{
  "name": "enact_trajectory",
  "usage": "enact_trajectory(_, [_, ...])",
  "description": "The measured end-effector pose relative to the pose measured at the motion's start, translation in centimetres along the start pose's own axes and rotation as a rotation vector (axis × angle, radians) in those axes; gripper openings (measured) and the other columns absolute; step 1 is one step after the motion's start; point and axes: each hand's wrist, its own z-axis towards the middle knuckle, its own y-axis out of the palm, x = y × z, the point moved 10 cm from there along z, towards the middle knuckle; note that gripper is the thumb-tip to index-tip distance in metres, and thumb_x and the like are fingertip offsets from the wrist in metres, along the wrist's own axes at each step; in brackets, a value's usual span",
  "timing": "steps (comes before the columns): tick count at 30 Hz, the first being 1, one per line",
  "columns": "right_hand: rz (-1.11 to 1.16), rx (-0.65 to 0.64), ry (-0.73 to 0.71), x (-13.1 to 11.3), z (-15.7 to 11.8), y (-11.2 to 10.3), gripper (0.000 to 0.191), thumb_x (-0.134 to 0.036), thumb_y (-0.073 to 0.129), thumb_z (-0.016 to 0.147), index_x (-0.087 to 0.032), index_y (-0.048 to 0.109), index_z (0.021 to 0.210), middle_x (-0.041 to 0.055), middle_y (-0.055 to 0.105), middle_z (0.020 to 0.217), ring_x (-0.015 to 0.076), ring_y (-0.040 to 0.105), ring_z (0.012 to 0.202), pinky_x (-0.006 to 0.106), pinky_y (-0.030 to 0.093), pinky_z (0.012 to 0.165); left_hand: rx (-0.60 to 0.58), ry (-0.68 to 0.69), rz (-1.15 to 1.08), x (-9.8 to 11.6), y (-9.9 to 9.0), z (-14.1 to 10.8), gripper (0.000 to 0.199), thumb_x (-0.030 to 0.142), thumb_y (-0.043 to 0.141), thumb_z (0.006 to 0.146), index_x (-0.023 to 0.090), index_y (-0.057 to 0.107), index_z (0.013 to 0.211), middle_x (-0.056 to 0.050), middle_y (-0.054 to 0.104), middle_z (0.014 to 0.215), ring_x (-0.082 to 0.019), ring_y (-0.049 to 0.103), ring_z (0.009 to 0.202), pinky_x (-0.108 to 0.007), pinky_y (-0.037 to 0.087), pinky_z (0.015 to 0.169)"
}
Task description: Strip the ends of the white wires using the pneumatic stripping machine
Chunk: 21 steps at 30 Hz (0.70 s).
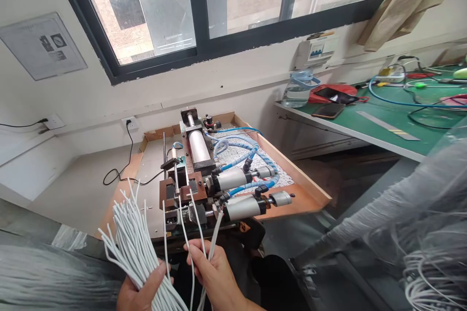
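Left hand [141, 290]: grip closed around white cable bundle [134, 240], beside pneumatic machine [237, 180]. Right hand [215, 269]: grip pinching separate white cables [199, 218], tips towards machine. Hazard: slack pinch could skew tips; bundle's splayed ends could snag.

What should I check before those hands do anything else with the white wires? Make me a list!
1. Bundle held in the left grip: ok.
2. Wire pinched by the right grip: ok, between thumb and finger.
3. Right grip off the machine: ok, it looks apart.
4. Bundle level at the top: not ok, it fans out unevenly.
5. Black plug in: ok.
6. Machine switched on: cannot tell.
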Motion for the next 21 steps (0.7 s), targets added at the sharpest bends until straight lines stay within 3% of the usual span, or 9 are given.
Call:
enact_trajectory(8, [0.133, -0.005, 0.144, -0.4, 0.3, 1.0, 0.034, -0.041, 0.068, 0.056, -0.011, 0.059, 0.069, -0.0054, 0.043, 0.046, 0.0032, 0.027, 0.038, 0.017, 0.015, 0.038, -0.067, -0.029, -0.005, 0.9, 1.2, -0.8, 0.031, 0.027, 0.075, 0.043, 0.013, 0.062, 0.068, -0.005, 0.063, 0.055, -0.026, 0.061, 0.054, -0.033, 0.047, 0.05])
enact_trajectory(13, [0.178, -0.185, 0.231, 0.0, 0.0, 3.5, 0.032, -0.038, 0.072, 0.053, -0.011, 0.059, 0.063, -0.0053, 0.043, 0.045, 0.0045, 0.034, 0.039, 0.017, 0.025, 0.04, -0.113, -0.032, -0.01, 0.9, 1.9, -1.2, 0.033, 0.027, 0.074, 0.045, 0.012, 0.063, 0.072, -0.005, 0.064, 0.055, -0.025, 0.061, 0.051, -0.034, 0.047, 0.05])
enact_trajectory(17, [0.133, -0.166, 0.112, -1.3, -0.2, 3.6, 0.029, -0.036, 0.072, 0.053, -0.011, 0.058, 0.058, -0.0019, 0.051, 0.046, 0.0066, 0.04, 0.041, 0.019, 0.03, 0.043, -0.136, -0.056, -0.014, 0.8, 2.1, -1.3, 0.033, 0.026, 0.074, 0.047, 0.01, 0.064, 0.074, -0.006, 0.065, 0.057, -0.027, 0.062, 0.055, -0.037, 0.048, 0.055])
enact_trajectory(21, [0.095, -0.084, 0.017, -2.0, -0.1, 2.4, 0.032, -0.043, 0.066, 0.06, -0.012, 0.06, 0.06, -0.0003, 0.054, 0.049, 0.0064, 0.039, 0.041, 0.019, 0.027, 0.042, -0.144, -0.113, -0.102, 0.2, 2.2, -1.0, 0.035, 0.023, 0.076, 0.045, 0.009, 0.064, 0.075, -0.011, 0.068, 0.067, -0.028, 0.063, 0.066, -0.036, 0.049, 0.06])
